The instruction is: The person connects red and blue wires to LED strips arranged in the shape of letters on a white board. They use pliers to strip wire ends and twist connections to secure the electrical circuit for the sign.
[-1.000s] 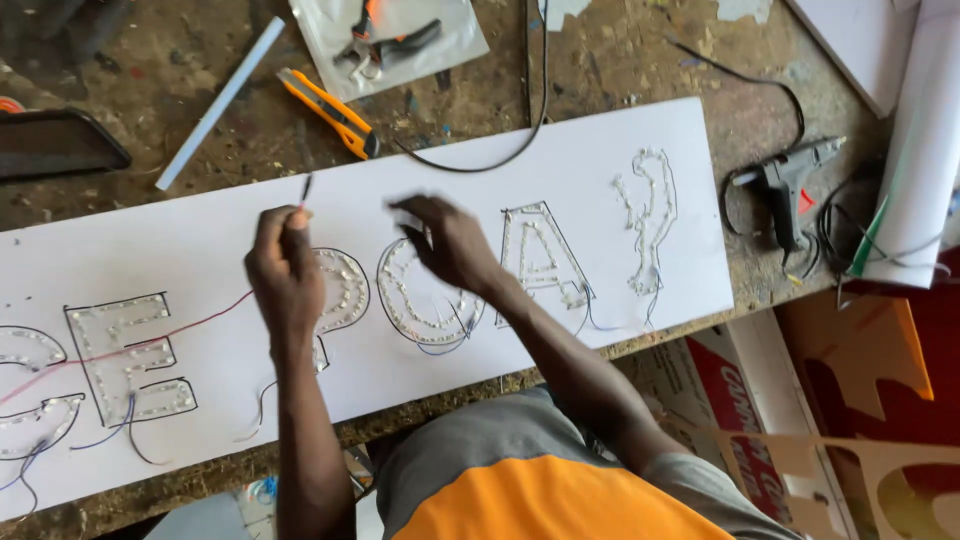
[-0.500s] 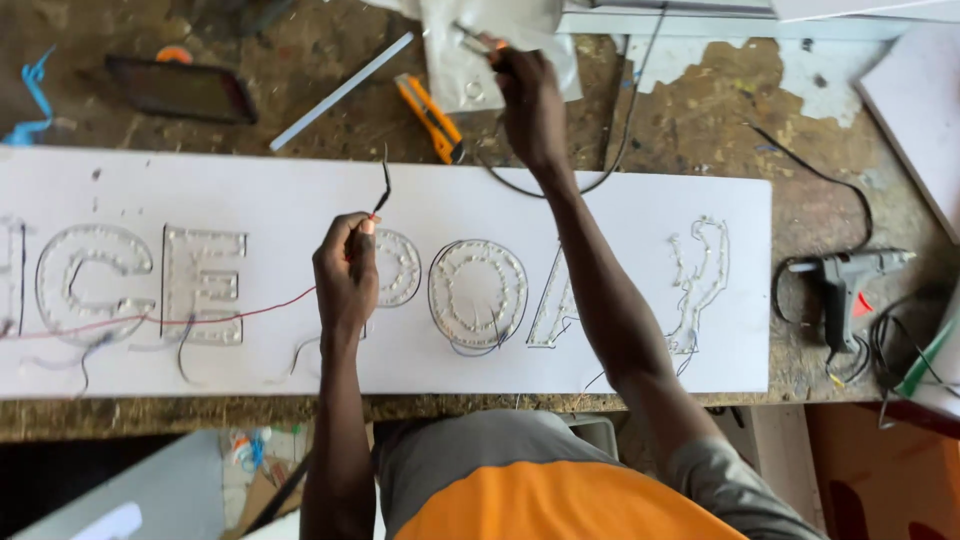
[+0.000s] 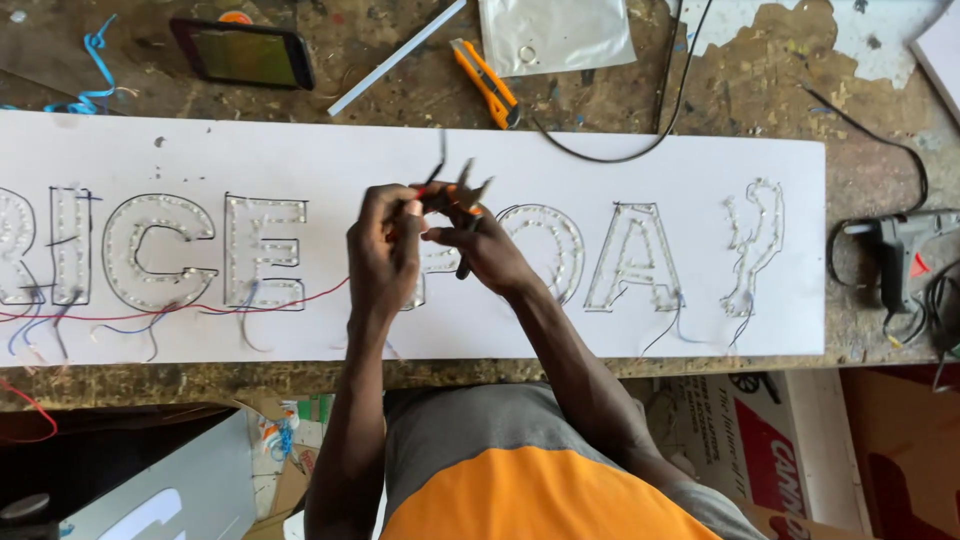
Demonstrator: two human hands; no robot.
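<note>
**A:** So, both hands are up over the middle of the white sign board [image 3: 600, 150]. The left hand [image 3: 385, 245] is curled closed, fingertips pinching a thin dark wire [image 3: 437, 168] that sticks up past the thumb. The right hand [image 3: 480, 245] is wrapped around a small pair of pliers [image 3: 462, 200], and the tool's tips sit right at the wire where the two hands meet.

**B:** Are the pliers biting the wire or just next to it?

**A:** Can't tell, honestly, it's too small and a bit blurry there. Both hands are shut around their stuff though, nothing loose.

**B:** What's around them?

**A:** The board lies flat on a scuffed wooden workbench [image 3: 780, 60], with letter outlines filled with tiny clear LED dots. Red and blue wires [image 3: 150, 310] trail off the letters on the left side. Behind the board there's an orange utility knife [image 3: 487, 82], a clear plastic bag [image 3: 555, 35], a white strip [image 3: 395, 58] and a phone [image 3: 243, 53] lying face up. A glue gun [image 3: 905, 250] sits off the right end of the board, well apart from the hands.
</note>
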